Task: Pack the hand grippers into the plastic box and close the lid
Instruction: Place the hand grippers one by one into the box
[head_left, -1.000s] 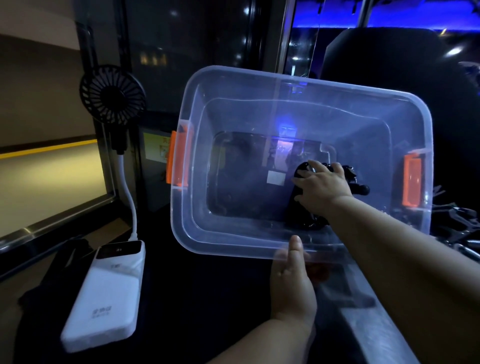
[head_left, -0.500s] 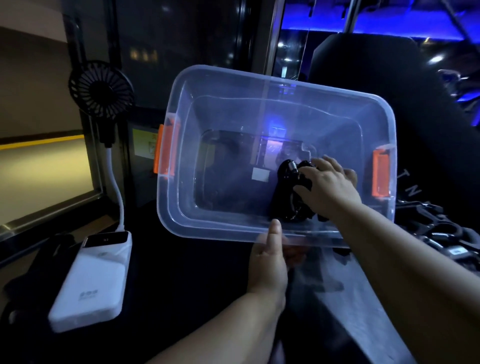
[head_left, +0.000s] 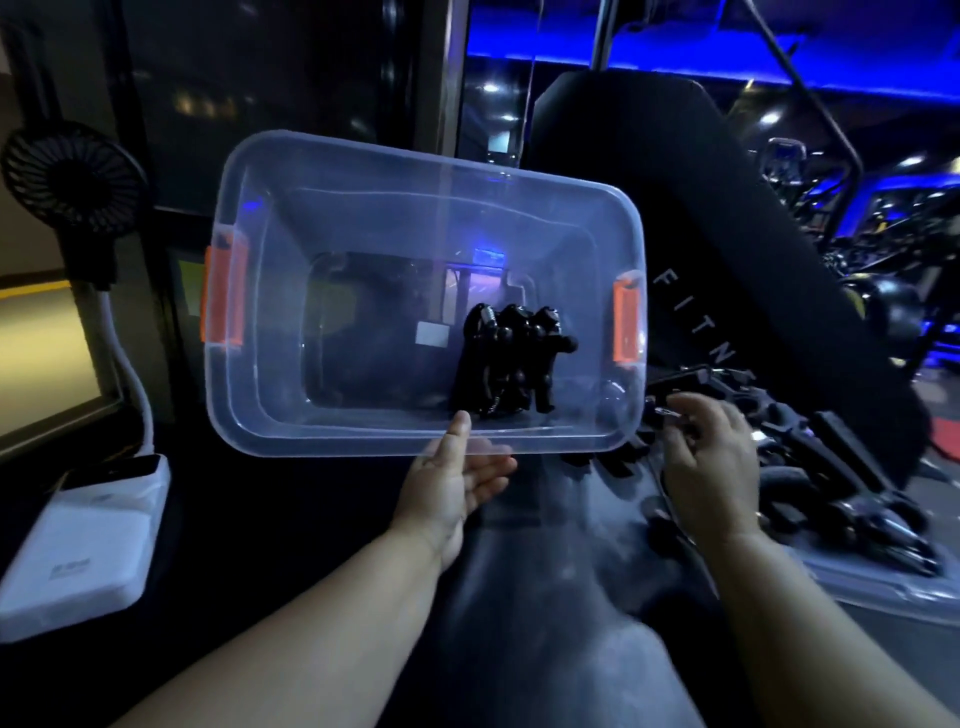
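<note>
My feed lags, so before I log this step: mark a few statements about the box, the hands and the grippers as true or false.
1. The left hand holds the plastic box by its near rim. True.
2. The right hand is inside the box. False: it is outside, to the right, by the loose hand grippers.
3. Some grippers lie in the box. True: the packed hand grippers sit on the right of its floor.
4. A lid covers the box. False: its top is open.
5. The box's clips are blue. False: the latches are orange.
</note>
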